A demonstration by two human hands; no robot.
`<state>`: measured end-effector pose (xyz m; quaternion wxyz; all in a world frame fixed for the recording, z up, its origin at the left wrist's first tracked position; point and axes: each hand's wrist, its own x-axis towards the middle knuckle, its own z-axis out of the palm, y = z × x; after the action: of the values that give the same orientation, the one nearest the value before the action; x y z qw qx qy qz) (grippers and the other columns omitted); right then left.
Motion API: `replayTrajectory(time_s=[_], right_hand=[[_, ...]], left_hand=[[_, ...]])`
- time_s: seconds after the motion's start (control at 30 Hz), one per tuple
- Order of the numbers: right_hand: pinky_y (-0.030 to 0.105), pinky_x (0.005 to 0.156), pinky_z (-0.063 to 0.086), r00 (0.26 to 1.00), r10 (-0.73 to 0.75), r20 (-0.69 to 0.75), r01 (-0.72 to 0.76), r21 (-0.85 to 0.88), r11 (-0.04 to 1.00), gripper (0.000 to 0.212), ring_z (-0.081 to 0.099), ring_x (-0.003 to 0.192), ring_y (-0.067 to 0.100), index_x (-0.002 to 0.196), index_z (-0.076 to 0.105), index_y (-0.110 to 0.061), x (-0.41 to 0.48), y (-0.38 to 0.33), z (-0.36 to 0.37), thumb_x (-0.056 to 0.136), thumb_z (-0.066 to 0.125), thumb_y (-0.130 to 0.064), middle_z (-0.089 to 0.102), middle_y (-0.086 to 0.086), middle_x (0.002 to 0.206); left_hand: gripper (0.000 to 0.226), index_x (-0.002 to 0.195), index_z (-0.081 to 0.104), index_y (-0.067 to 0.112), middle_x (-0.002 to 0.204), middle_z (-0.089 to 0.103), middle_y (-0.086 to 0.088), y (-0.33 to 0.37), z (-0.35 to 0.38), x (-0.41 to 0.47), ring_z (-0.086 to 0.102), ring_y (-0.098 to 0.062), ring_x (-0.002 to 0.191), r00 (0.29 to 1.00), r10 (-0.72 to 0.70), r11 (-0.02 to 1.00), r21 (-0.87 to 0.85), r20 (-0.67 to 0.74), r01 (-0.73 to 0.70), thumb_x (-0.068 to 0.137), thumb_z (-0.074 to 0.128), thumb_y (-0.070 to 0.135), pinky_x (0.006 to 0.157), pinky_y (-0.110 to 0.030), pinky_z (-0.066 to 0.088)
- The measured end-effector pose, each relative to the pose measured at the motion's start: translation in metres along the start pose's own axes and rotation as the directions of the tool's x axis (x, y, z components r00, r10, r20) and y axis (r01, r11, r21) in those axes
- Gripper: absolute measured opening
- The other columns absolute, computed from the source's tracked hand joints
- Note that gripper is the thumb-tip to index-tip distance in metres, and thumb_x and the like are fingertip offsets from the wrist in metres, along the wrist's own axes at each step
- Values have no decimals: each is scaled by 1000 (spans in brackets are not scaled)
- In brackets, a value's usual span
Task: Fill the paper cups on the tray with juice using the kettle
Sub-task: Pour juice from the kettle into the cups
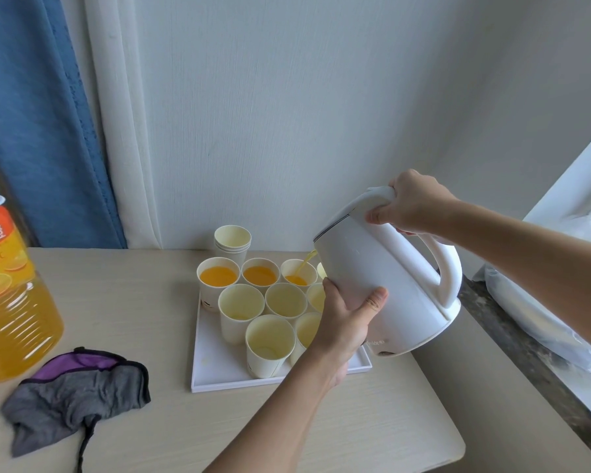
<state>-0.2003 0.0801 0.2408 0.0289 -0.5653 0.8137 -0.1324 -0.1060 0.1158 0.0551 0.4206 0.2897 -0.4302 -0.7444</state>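
A white kettle (386,268) is tilted to the left over a white tray (215,370) of paper cups. My right hand (411,203) grips its handle from above. My left hand (347,317) is pressed against the kettle's side and underside. A thin stream of orange juice (308,259) runs from the spout into the third back-row cup (298,273), which is partly filled. Two back-row cups (218,276) (260,274) hold juice. Several cups in front (241,303) (269,339) have none. The kettle and my left hand hide the cups at the right of the tray.
A stack of spare paper cups (232,238) stands behind the tray by the wall. A large orange juice bottle (7,302) is at the left edge. A grey and purple cloth (75,394) lies on the table in front. A plastic bag (560,302) sits on the sill at right.
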Motion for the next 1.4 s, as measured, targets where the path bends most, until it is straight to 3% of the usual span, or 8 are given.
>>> replayTrajectory(time_s=[0.17, 0.33, 0.47, 0.63, 1.27, 1.4], right_hand=[[33, 66, 54, 1000, -9, -3, 9, -18, 1000, 36, 63, 59, 27, 95, 62, -3, 1, 0, 1, 82, 80, -32, 67, 12, 70], [28, 57, 46, 1000, -5, -2, 5, -31, 999, 34, 61, 56, 25, 93, 61, -4, 2, 2, 1, 82, 79, -32, 65, 10, 66], [35, 69, 55, 1000, -18, -1, 18, -40, 999, 36, 65, 66, 30, 94, 62, -4, 2, 2, 1, 81, 79, -33, 67, 13, 73], [37, 72, 54, 999, -34, 2, 34, -74, 997, 40, 68, 81, 35, 97, 60, -4, 3, 2, 1, 82, 79, -36, 68, 17, 86], [41, 78, 58, 1000, -31, 0, 31, -76, 997, 41, 68, 82, 35, 99, 60, -5, 1, -2, 0, 80, 79, -36, 67, 17, 88], [41, 77, 58, 1000, -27, 0, 27, -78, 997, 41, 68, 82, 35, 99, 60, -5, 1, -3, -1, 80, 79, -36, 68, 16, 88]], left_hand=[[55, 138, 44, 24, 130, 68, 7, 0, 0, 1, 68, -18, 120, 1000, -3, 1000, -2, -4, 3, 95, 77, 26, 106, -53, 54], [54, 138, 44, 24, 129, 69, 7, -1, 1, 1, 68, -19, 120, 1000, -4, 1000, -10, -5, 4, 95, 76, 26, 106, -53, 53], [53, 137, 45, 25, 128, 69, 9, -1, 1, 2, 68, -17, 120, 1000, -2, 1000, -8, -8, 2, 95, 76, 25, 106, -54, 53], [56, 140, 43, 24, 129, 68, 8, -1, 2, 2, 68, -19, 121, 1000, -4, 1000, -3, -7, 4, 95, 76, 26, 106, -54, 53], [54, 139, 43, 24, 130, 68, 8, 2, 2, 1, 67, -19, 122, 1000, -15, 1000, -17, -6, 15, 96, 75, 26, 104, -51, 55], [54, 139, 43, 24, 130, 68, 9, 4, 2, 0, 67, -18, 122, 1000, -22, 999, -29, -3, 22, 96, 75, 26, 97, -45, 58]])
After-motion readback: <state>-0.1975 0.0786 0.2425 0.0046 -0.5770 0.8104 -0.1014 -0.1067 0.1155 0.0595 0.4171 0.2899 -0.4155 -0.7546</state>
